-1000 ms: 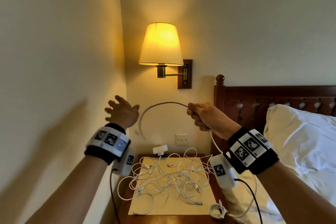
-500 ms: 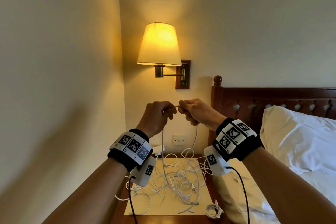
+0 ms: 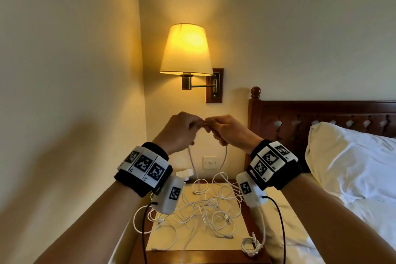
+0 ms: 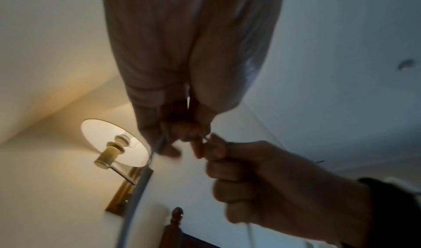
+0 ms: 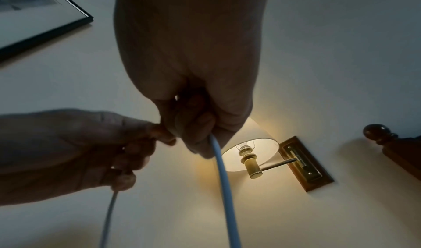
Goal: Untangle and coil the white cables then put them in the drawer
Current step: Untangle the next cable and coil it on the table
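One cable (image 3: 192, 163) now hangs as a closed loop from both hands, its two strands dropping to the tangle (image 3: 205, 210) on the desk (image 3: 192, 255). A second ago we had them well apart; left hand (image 3: 179, 129) and right hand (image 3: 227, 129) now meet, each pinching the cable. We judge a first coil turn formed; the drawer is out of view.

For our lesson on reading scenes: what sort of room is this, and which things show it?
Most likely a bedroom, perhaps a hotel's: a dark carved wooden headboard behind a white pillow, a lit cream-shaded wall lamp, and a wooden bedside table.
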Demonstrator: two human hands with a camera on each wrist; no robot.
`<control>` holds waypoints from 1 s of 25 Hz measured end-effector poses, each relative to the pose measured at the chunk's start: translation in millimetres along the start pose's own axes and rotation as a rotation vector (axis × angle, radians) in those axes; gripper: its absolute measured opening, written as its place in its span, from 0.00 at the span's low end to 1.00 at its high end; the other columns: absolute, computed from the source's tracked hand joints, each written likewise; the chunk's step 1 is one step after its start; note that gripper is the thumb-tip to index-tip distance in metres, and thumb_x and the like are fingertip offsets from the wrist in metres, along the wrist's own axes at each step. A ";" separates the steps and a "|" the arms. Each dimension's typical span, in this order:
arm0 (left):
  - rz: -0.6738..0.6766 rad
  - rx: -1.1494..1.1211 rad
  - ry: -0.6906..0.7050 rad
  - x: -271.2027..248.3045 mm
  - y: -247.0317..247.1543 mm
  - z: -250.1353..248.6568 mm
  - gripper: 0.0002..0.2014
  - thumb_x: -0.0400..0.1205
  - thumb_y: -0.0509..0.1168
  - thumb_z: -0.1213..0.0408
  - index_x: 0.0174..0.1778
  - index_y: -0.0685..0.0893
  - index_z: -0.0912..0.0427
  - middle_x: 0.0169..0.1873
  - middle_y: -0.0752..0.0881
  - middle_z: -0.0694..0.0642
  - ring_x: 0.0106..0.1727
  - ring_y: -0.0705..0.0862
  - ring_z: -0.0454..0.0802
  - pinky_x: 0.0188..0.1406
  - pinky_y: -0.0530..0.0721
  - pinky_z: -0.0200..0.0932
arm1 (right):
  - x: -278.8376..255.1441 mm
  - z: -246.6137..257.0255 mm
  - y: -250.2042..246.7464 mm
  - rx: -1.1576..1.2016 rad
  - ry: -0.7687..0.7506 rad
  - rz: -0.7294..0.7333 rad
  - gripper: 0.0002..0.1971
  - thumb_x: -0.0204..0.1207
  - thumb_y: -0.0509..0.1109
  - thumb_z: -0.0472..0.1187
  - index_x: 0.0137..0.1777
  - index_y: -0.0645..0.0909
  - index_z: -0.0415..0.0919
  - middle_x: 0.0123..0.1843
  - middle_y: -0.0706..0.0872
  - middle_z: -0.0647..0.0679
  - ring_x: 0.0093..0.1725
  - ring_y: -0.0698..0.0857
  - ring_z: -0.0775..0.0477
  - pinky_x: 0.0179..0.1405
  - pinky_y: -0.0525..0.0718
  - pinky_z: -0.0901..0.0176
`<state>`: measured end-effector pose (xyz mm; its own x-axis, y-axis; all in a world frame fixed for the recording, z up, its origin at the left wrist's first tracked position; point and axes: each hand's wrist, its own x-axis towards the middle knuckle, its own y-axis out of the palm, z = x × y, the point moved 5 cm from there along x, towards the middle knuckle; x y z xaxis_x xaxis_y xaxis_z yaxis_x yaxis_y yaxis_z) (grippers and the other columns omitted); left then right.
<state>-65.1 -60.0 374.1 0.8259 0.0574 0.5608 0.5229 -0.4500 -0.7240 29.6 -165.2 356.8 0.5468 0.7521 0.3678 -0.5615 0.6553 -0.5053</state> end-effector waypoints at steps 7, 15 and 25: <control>-0.035 0.052 -0.226 -13.5 -17.5 30.1 0.16 0.88 0.56 0.58 0.70 0.77 0.56 0.60 0.83 0.51 0.58 0.81 0.48 0.57 0.77 0.41 | -13.1 -16.5 -17.0 -0.082 0.028 -0.079 0.18 0.89 0.54 0.46 0.39 0.78 0.43 0.28 0.71 0.51 0.25 0.67 0.54 0.23 0.68 0.63; -0.091 0.077 -0.356 -19.6 -25.5 47.9 0.11 0.87 0.57 0.61 0.53 0.85 0.57 0.53 0.83 0.53 0.47 0.79 0.44 0.42 0.74 0.38 | -21.3 -28.1 -33.9 0.004 0.081 -0.105 0.19 0.89 0.53 0.46 0.39 0.77 0.42 0.25 0.70 0.54 0.24 0.66 0.55 0.22 0.67 0.64; -0.330 -0.051 -0.297 -9.8 -21.5 41.3 0.12 0.87 0.57 0.66 0.41 0.85 0.57 0.36 0.81 0.48 0.36 0.79 0.45 0.31 0.71 0.36 | -24.5 -14.0 -23.2 0.274 0.114 -0.020 0.19 0.90 0.51 0.46 0.40 0.74 0.42 0.23 0.66 0.55 0.21 0.63 0.56 0.20 0.64 0.66</control>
<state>-75.7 -14.1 367.5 0.6451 0.4557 0.6133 0.7638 -0.4077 -0.5004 37.9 -199.8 348.6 0.6169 0.7364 0.2777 -0.6882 0.6760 -0.2635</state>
